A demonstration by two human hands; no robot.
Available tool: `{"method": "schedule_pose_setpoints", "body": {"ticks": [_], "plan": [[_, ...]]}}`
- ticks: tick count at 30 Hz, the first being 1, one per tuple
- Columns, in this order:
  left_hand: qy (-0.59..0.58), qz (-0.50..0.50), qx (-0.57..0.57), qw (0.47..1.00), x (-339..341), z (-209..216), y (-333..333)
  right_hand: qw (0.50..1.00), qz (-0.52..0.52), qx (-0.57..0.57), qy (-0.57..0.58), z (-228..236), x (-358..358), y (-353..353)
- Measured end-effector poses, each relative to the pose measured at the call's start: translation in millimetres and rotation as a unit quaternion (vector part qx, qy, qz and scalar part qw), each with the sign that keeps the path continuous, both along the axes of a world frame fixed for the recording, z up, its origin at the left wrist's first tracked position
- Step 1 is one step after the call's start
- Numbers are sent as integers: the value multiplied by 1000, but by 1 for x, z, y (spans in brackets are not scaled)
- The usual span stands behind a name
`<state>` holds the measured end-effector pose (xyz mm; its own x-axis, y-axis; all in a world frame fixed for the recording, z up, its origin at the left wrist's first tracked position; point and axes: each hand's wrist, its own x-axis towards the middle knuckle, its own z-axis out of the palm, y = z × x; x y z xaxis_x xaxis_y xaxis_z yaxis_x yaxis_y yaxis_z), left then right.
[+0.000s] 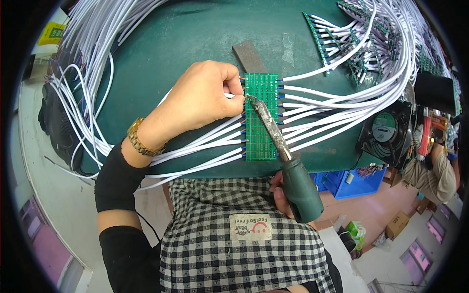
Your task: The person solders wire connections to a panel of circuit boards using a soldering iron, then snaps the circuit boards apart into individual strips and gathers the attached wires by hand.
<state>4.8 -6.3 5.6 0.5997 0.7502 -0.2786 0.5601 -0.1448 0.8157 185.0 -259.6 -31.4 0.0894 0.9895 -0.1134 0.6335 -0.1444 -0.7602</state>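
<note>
A green circuit board panel [261,117] lies on the dark green table mat [195,39], with white wires attached along both long edges. My left hand [202,100] pinches a white wire [228,95] against the panel's left edge near the top. My right hand [279,195], mostly hidden behind the tool, grips the green handle of a soldering iron [300,190]. The iron's blackened tip [251,99] touches the panel's left edge right by my left fingertips. A gold watch sits on my left wrist.
Bundles of white wires [88,58] drape over the table's left side. More wired green boards [351,44] pile at the back right. A small black fan [386,129] stands at the right, a blue bin [351,183] below it. A grey block [249,56] lies behind the panel.
</note>
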Motion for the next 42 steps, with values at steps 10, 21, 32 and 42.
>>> {"method": "schedule_pose_setpoints", "body": {"ticks": [10, 21, 32, 42], "plan": [[7, 8, -5, 1000, 2, 1, -1, 999, -15, 34, 14, -3, -2, 0], [2, 0, 1, 1000, 2, -1, 0, 979, -94, 6, 181, 1, -7, 1], [-2, 4, -4, 1000, 1, -2, -1, 995, -55, -16, 87, 17, -7, 12], [-6, -1, 22, 1000, 0, -3, -1, 978, -105, -76, 166, 36, -8, 22]]}}
